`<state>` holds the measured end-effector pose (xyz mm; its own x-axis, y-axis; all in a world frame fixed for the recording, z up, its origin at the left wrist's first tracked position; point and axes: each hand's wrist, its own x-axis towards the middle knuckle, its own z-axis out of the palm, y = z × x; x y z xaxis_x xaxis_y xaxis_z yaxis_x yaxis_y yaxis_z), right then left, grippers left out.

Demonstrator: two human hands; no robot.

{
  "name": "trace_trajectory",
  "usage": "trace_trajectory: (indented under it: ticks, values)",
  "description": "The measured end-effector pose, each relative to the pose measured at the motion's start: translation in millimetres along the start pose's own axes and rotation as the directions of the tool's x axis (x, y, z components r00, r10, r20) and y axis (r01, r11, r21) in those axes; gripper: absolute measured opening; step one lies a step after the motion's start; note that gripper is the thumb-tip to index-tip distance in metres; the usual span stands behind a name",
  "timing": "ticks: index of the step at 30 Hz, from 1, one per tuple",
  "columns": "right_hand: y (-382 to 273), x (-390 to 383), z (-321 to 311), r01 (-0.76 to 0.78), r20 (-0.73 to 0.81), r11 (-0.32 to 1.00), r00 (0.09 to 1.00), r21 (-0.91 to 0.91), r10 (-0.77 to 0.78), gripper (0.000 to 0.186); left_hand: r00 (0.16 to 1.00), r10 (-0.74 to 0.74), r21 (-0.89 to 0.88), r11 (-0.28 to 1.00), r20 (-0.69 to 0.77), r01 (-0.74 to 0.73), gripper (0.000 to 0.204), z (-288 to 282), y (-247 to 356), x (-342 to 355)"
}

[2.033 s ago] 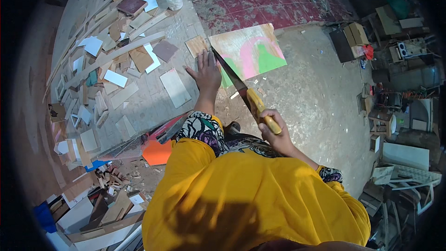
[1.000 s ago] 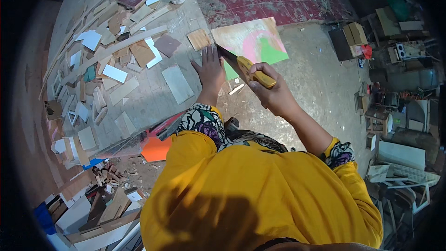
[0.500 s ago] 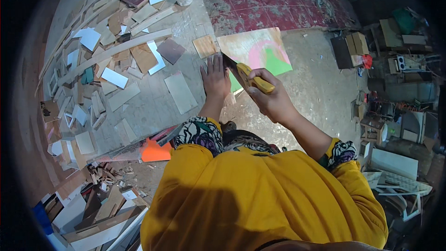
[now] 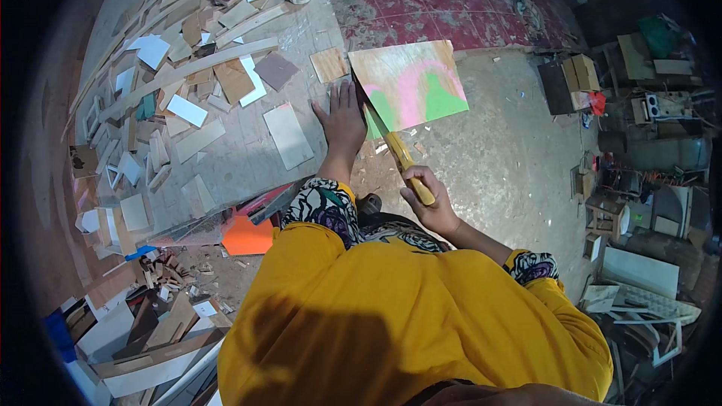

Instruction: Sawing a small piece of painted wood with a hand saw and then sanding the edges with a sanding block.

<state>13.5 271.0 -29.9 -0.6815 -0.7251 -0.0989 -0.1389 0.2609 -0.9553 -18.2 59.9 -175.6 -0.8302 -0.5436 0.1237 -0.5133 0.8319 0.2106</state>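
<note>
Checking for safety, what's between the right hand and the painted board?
The yellow saw handle stretches from the right hand toward the painted board, in the head view.

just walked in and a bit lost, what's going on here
A person in a yellow top holds a saw in the right hand, at the left side of a painted board. The left hand lies flat near the edge of the table, close to the saw. The board juts out past that edge. Wood scraps lie scattered across the table.
</note>
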Motion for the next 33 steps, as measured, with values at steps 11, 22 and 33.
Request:
trace_trajectory:
  ticks: [11,22,33]
  values:
    - [-98.1,111.6,-42.0,-0.378,0.073,0.889,0.925,0.260,0.372,0.021,1.000,0.017,-0.047,0.999,0.023,-0.016,0.050,5.8,-2.7,-1.7]
    - [-99.4,91.3,-28.2,-0.438,0.160,0.861,0.898,0.258,0.409,0.025,0.995,0.053,-0.013,0.999,0.079,-0.052,0.050,-2.2,-9.2,-11.5]
    - [-85.2,102.3,-28.9,-0.424,0.129,0.865,0.906,0.268,0.404,0.024,0.989,0.038,-0.022,0.999,0.145,-0.036,0.051,-10.3,-4.6,-10.5]
